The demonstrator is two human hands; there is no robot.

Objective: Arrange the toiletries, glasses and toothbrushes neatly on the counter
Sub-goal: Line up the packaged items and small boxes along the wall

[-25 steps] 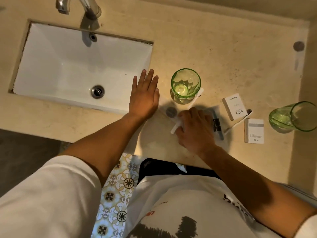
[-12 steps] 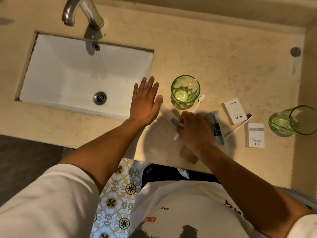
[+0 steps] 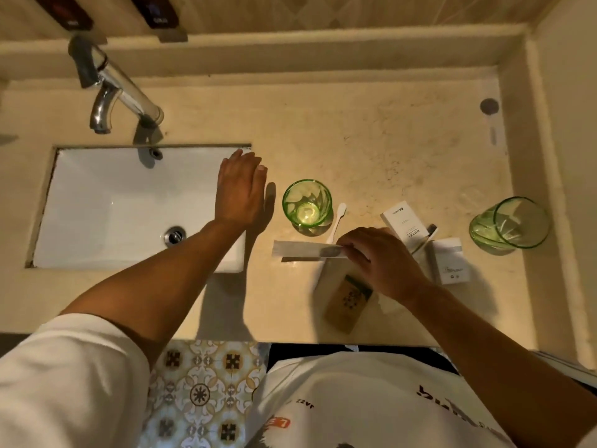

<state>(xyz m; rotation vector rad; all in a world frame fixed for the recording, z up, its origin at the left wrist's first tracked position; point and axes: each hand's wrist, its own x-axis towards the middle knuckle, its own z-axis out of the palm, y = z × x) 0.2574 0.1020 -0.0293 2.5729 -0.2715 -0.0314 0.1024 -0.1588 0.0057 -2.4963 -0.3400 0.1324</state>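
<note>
Sink [image 3: 97, 205] at left, white basin set into the table [image 3: 371, 140]. L hand [image 3: 240, 192] lies flat at sink's right rim, fingers straight and released, holding nothing; reads as a brace only. Just right of it, upright green glass [image 3: 307, 206], standing. White toothbrush [image 3: 337, 221] lies beside/partly under the glass's right side, head pointing away from the person. In front of glass: long wrapped sachet [image 3: 303, 248], held level above the table (shadow under it), pinched at its right end by R hand [image 3: 381, 260], fingers clenched on the wrapper. Brown packet [image 3: 347, 299] on the table below R wrist. Further right: white box [image 3: 402, 226] marked HOTEL, dark-headed toothbrush [image 3: 431, 229] tucked betw. it and second white box [image 3: 447, 261]. Far right: second green glass [image 3: 510, 226] tipped on its side. Judgement: step = place the sachet. To do well: keep pinch near the end but support the limp length, lower flat, align parallel w/ table front edge, leave a gap from the glass so base isn't nudged. Risk: sleeve/wrist sweeping the brown packet. Tipped glass needs righting later.
</note>
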